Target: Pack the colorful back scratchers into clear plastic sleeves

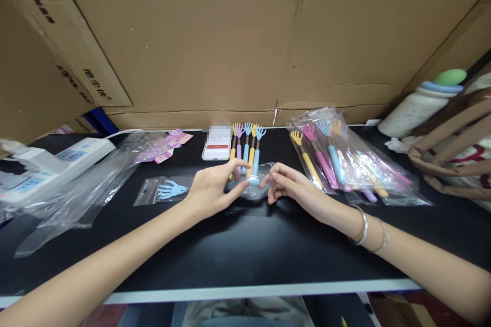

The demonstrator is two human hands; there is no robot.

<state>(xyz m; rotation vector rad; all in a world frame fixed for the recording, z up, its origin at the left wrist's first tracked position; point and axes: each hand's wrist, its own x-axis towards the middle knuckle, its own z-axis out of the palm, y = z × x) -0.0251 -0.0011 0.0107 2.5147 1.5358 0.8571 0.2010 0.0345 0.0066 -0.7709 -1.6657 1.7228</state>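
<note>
A light blue back scratcher lies sideways on the black table in a clear plastic bag. My left hand is over its middle, fingers stretched and thumb apart, hiding much of the handle. At the bag's right end is my right hand, its fingers loosely bent and apart; whether they touch the plastic I cannot tell. Just beyond my hands stand side by side several unbagged back scratchers, yellow, purple and blue, their handle ends partly covered by my left hand.
Right of my hands is a pile of bagged back scratchers. A phone lies behind. Leftward are pink cards, empty plastic bags and a power strip. A white bottle and brown-handled bag sit at right; cardboard walls the back.
</note>
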